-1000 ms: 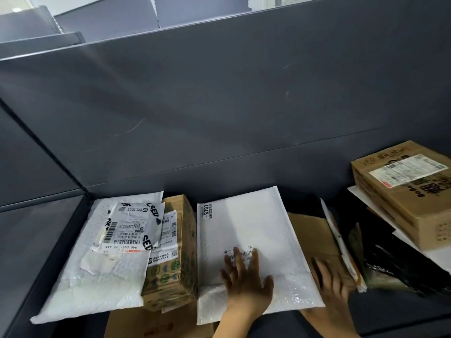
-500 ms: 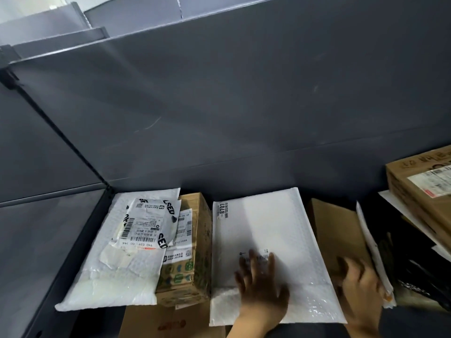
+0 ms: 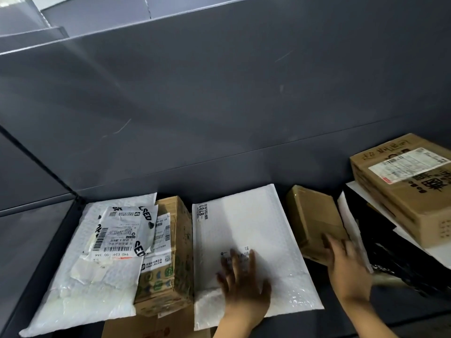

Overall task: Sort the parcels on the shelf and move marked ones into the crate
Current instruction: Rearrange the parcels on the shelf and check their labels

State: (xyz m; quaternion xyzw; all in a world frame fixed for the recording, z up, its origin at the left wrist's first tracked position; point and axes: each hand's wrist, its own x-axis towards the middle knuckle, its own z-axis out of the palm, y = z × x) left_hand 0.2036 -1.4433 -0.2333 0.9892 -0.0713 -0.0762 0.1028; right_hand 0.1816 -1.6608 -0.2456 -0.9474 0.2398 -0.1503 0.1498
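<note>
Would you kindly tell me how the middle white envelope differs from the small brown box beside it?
The middle white envelope is flat and thin; the small brown box is thicker cardboard. The envelope shows printed labels; the box's visible faces show none. The left hand rests on the envelope; the right hand touches the box. Both are on the shelf.

Our right hand (image 3: 346,262) has moved further up the small brown box (image 3: 314,220), its fingers now blurred over the near end. We see the box tilted up, no longer tucked under the white padded envelope (image 3: 246,230).
</note>
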